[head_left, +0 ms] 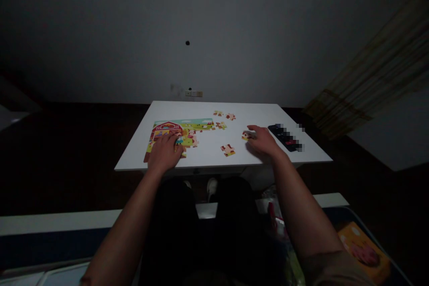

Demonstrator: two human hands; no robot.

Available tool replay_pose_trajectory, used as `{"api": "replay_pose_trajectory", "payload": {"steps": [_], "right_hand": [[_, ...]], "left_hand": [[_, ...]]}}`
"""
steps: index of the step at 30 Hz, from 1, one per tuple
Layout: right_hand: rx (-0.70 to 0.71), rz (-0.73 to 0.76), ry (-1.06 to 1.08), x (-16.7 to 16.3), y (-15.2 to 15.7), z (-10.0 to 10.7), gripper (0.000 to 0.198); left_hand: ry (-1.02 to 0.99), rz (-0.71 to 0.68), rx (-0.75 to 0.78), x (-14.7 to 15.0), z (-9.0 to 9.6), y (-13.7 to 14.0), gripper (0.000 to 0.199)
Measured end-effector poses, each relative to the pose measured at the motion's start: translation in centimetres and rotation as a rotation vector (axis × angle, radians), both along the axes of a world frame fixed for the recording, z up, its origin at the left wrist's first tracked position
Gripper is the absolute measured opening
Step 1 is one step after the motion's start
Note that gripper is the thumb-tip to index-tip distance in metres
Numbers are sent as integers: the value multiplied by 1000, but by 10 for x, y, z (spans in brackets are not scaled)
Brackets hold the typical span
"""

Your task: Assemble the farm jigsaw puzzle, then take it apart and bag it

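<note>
A partly joined jigsaw puzzle (197,125) with a red barn and green fields lies at the left of the white table (201,158). My left hand (166,149) rests flat on its lower part, fingers spread, covering some of the picture. Toward the right, my right hand (263,140) has its thumb and fingers around a puzzle piece (246,135) with a brown and white pattern, partly hidden by the fingers. Between the hands, a loose brown and white piece (228,150) lies near the front edge.
More loose pieces (230,116) lie toward the back middle. A dark phone-like slab (284,137), partly pixelated, is right of my right hand. Below the table are my legs and a clear bag (276,219). An orange box (363,250) sits at the lower right.
</note>
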State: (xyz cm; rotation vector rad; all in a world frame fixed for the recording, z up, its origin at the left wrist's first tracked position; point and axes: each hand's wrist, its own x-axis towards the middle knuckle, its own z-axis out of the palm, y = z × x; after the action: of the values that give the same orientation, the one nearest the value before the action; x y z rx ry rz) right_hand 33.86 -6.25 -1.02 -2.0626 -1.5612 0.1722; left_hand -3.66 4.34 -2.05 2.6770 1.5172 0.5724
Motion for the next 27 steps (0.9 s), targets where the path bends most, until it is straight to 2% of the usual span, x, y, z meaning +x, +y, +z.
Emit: {"api": "replay_pose_trajectory", "payload": {"steps": [3,7,9,12,19,23,27], "right_hand": [[-125,10,-118,14,9,7,58],[-196,74,-69,13,17,11,53],[-195,111,-7,7,19,12,53],[-111,164,83,-7,19,14,55],[101,292,440,-64,15,20,51],[82,339,607,-109,19,7,46],[25,325,547,-148,28,-12,40]], "left_hand": [[-18,-10,0,-1,2,-1,42],[-36,-6,1,-1,3,-3,43],[-39,1,-2,-2,4,-5,45],[-50,14,-17,-2,7,-8,46],[-63,0,4,-5,2,-6,46],[-55,-3,27,-6,-3,-4,47],[-50,5,15,-6,-2,-6,45]]}}
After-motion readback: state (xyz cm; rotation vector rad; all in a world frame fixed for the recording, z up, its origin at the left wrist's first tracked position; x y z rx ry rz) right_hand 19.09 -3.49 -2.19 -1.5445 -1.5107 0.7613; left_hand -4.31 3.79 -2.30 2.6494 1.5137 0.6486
